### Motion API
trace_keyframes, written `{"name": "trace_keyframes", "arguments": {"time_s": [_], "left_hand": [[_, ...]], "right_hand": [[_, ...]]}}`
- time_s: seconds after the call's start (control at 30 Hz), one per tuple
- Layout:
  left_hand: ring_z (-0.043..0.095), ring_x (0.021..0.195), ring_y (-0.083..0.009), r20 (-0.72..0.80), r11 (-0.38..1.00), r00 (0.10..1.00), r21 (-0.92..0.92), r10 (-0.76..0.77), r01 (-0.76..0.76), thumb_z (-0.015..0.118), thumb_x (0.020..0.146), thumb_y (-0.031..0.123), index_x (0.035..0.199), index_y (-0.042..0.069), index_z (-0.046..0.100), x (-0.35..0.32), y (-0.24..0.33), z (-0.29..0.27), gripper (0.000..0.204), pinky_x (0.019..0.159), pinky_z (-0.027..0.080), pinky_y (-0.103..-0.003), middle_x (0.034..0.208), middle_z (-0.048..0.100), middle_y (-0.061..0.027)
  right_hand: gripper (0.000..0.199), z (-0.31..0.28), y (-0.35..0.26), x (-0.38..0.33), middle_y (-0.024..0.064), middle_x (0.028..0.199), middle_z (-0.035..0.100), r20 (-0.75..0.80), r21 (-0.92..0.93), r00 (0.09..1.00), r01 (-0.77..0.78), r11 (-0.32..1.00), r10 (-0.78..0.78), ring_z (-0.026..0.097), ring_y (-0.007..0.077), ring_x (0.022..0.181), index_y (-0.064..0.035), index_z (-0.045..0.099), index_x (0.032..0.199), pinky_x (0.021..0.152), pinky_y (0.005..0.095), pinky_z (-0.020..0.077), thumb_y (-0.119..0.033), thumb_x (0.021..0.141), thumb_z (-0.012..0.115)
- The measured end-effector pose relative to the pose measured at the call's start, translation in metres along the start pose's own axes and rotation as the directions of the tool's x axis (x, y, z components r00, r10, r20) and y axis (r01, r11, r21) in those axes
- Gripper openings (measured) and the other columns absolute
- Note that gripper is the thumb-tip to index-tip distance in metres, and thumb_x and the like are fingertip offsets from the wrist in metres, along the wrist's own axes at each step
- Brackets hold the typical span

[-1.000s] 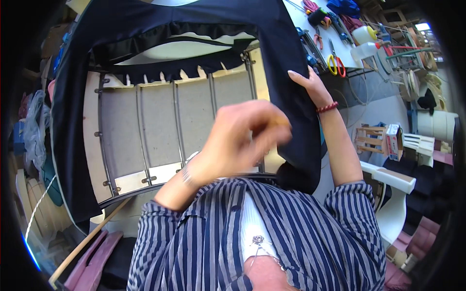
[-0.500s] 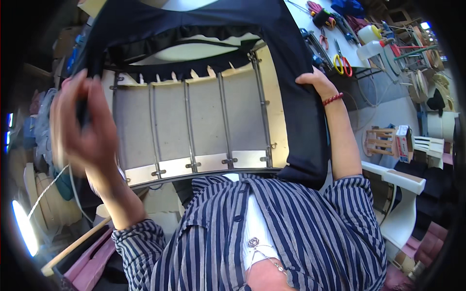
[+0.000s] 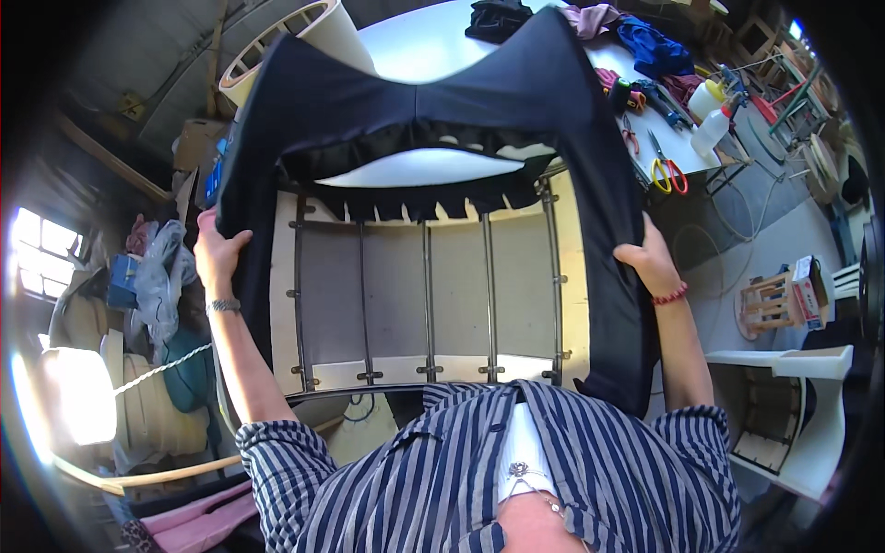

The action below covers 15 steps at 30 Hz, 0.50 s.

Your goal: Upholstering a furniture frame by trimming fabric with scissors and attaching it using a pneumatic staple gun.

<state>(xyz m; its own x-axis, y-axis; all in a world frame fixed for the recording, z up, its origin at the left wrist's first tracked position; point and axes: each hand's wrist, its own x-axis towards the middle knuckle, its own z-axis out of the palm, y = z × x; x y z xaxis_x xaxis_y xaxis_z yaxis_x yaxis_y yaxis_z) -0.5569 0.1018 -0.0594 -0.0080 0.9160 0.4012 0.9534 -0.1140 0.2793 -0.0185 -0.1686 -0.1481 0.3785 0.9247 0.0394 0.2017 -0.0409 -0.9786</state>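
Note:
A large chair frame (image 3: 572,309) wrapped in black fabric (image 3: 516,97) stands in front of my chest. Its open side faces me, showing several metal rods (image 3: 427,286) across a grey panel (image 3: 396,272), with pale strips around it. Below an opening near the top, a black fabric edge (image 3: 378,203) is cut into tabs. My left hand (image 3: 219,253) grips the frame's left side, thumb toward me and other fingers mostly hidden behind it. On the opposite side my right hand (image 3: 647,261) is closed around the black-covered edge in the same way.
Beyond the frame is a white table (image 3: 433,41) with scissors (image 3: 667,170), pliers (image 3: 629,138), a spray bottle (image 3: 712,129) and cloths. A wooden stool (image 3: 767,300) and a white chair shell (image 3: 816,415) stand at right. A bright lamp (image 3: 78,396) glows at left.
My left hand, blurred and raised half a second ago, now holds the frame's left side. The frame sits lower and further right in view. My right hand keeps its grip.

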Motion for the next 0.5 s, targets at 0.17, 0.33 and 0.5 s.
{"name": "trace_keyframes", "arguments": {"time_s": [0.17,0.33,0.5], "left_hand": [[0.066,0.078,-0.0167,-0.244,0.957,0.969,-0.273,0.035,-0.103,0.083,0.063,0.024,0.098,-0.002,0.067,0.040,0.020,-0.046,0.046,0.074,0.050,-0.031,0.086,0.071,-0.0122],[0.060,0.075,-0.0108,-0.430,0.761,0.899,-0.553,0.087,-0.338,0.085,0.065,0.025,0.092,-0.001,0.067,0.121,0.033,0.021,0.042,0.073,0.048,-0.026,0.084,0.069,-0.0050],[0.058,0.091,-0.0129,-0.105,0.616,0.993,-0.780,0.050,-0.113,0.081,0.072,0.020,0.105,0.000,0.063,0.175,0.009,0.128,0.043,0.083,0.044,-0.027,0.100,0.065,-0.0029]], "right_hand": [[0.060,-0.013,-0.052,-0.061,0.0152,0.114,0.057,-0.381,-0.416,0.847,0.201,0.887,-0.370,0.056,0.0220,0.103,0.0062,0.042,0.129,0.094,0.0302,0.0414,-0.001,0.073,0.060],[0.063,0.005,-0.088,-0.070,0.0187,0.117,0.056,-0.461,-0.446,0.686,0.369,0.815,-0.563,0.057,0.0226,0.104,0.0086,0.037,0.132,0.092,0.0315,0.0436,0.000,0.076,0.065],[0.068,0.091,-0.077,-0.040,0.0197,0.089,0.064,-0.387,-0.627,0.436,0.523,0.578,-0.813,0.065,0.0303,0.071,0.0077,0.040,0.130,0.065,0.0367,0.0494,-0.003,0.068,0.067]]}}
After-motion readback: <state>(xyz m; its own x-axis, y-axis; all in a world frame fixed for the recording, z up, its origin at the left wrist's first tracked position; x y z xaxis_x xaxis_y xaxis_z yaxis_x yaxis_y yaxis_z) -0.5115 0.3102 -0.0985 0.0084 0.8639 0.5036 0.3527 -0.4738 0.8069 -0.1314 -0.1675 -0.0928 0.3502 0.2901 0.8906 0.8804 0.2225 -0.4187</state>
